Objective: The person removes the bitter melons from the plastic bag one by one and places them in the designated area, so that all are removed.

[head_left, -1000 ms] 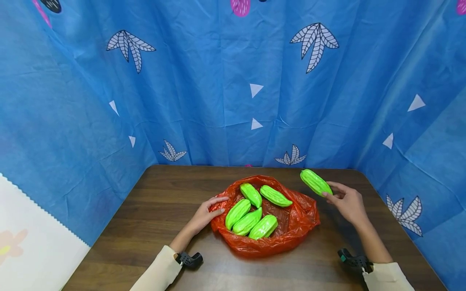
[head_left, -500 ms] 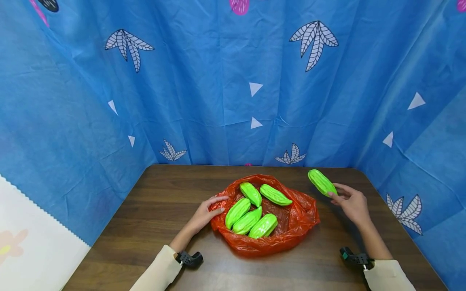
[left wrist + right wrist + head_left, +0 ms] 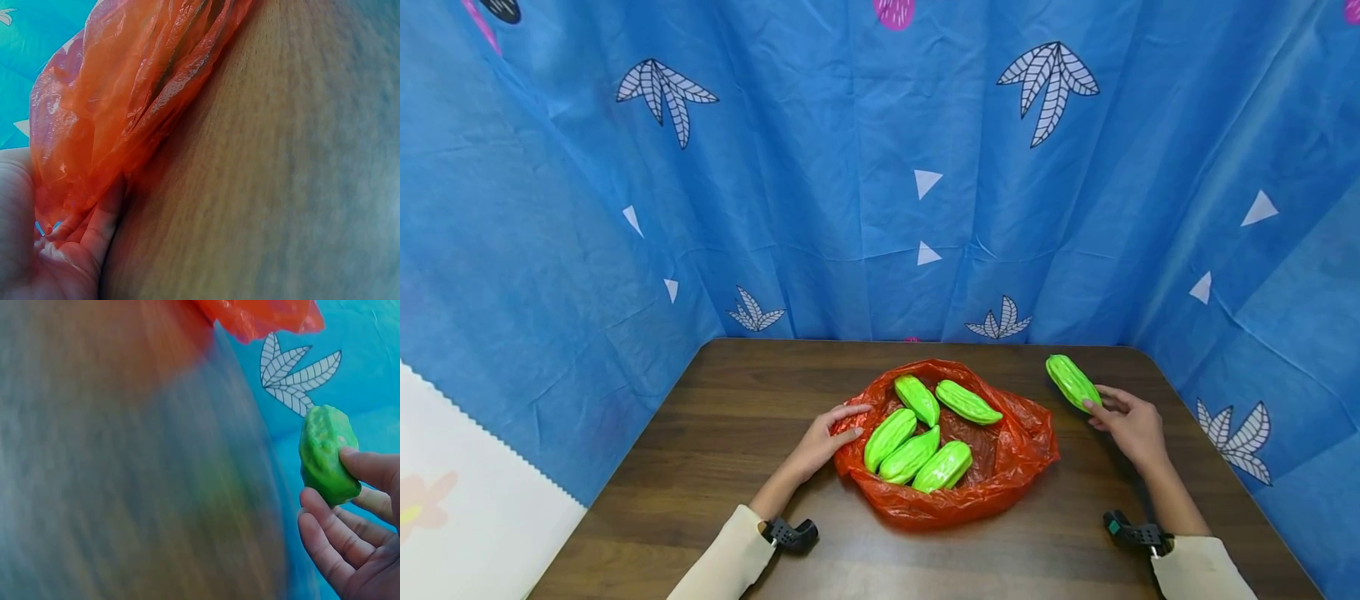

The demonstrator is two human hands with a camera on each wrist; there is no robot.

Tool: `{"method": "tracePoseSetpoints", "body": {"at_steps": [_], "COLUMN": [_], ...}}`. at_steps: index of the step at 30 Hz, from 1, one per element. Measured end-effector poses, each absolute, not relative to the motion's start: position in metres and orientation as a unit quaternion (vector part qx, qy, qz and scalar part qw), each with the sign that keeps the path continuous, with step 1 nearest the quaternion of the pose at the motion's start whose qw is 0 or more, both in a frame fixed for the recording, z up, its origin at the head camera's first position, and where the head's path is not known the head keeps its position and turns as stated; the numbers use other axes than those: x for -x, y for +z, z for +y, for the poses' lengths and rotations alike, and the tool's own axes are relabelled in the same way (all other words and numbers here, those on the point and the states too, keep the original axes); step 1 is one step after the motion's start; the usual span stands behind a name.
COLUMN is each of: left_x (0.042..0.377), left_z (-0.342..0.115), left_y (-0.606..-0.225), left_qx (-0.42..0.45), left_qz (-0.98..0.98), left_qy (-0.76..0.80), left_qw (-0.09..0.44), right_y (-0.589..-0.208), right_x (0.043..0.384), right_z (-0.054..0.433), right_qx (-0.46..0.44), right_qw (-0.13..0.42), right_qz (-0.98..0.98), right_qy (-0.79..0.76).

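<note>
My right hand (image 3: 1135, 429) holds a bright green, ridged bitter gourd (image 3: 1070, 381) by its near end, right of the bag. In the right wrist view the thumb and fingers pinch that bumpy gourd (image 3: 325, 447). A red plastic bag (image 3: 955, 508) lies spread open mid-table, with several more bitter gourds (image 3: 889, 440) inside. My left hand (image 3: 820, 442) holds the bag's left rim; in the left wrist view the thin plastic (image 3: 106, 137) runs between thumb and fingers, partly covering the fingers.
The bag rests on a dark wooden table (image 3: 737, 400). A blue patterned curtain (image 3: 880, 208) closes off the back and sides. A white cloth (image 3: 460, 492) hangs at the left. Each wrist wears a small black device (image 3: 793, 536).
My right hand has moved right, away from the bag, and slightly lower in the view with the bitter gourd. The left hand and the bag stay where they were.
</note>
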State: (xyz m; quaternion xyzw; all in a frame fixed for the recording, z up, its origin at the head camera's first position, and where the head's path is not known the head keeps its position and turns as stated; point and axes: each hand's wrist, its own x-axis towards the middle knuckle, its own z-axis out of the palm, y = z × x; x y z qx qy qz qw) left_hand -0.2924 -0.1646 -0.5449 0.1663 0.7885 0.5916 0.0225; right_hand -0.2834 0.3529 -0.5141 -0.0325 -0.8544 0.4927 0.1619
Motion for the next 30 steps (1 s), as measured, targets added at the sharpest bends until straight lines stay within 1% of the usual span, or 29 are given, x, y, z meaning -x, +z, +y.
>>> {"method": "tracePoseSetpoints", "body": {"at_steps": [8,14,18,25,30], "left_x": [0.295,0.295,0.294,0.276,0.279], "left_z": [-0.170,-0.170,-0.170,-0.159,-0.160], "left_y": [-0.546,-0.546,-0.547,-0.523,-0.526], "left_qx": [-0.181,-0.179,-0.177,-0.168,-0.161], "left_qz": [0.778,0.780,0.782,0.778,0.783], "left_qy": [0.600,0.597,0.596,0.605,0.600], "left_qw": [0.039,0.045,0.043,0.027,0.029], "right_y": [-0.520,-0.523,-0.525,-0.526,-0.526], "right_x": [0.282,0.282,0.282,0.281,0.282], "right_z": [0.360,0.364,0.366,0.368,0.369], "right_qx": [0.056,0.063,0.063,0.068,0.085], "right_qw": [0.151,0.154,0.150,0.156,0.160], "right_qz": [-0.853,-0.850,-0.847,-0.836,-0.831], "right_qy": [0.497,0.500,0.506,0.522,0.526]}}
